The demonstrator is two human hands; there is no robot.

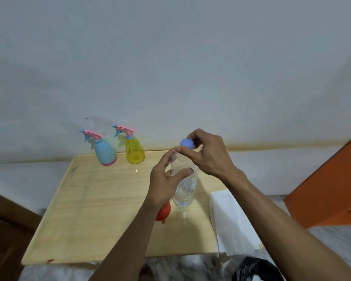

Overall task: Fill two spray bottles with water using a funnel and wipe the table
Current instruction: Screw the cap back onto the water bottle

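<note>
From the head view, a clear plastic water bottle (184, 185) stands upright on the pale wooden tabletop (93, 209). The left hand (166, 179) wraps its fingers around the bottle's upper part, most likely to keep it from turning or tipping. The right hand (207, 153) pinches the round blue cap (187, 143) at the bottle's top, so it looks like the cap is being twisted, though I cannot tell which way. A small red plastic funnel (163, 211) lies on the tabletop just beside the bottle, partly hidden under the left wrist, close by for pouring. At the back of the tabletop, near the wall, stand the light blue spray bottle with a pink trigger (104, 151) and the see-through yellow spray bottle with a pink trigger (134, 150), side by side, both with their tops on. A white cloth (229, 216) lies at the right edge of the tabletop, probably waiting for the wiping.
</note>
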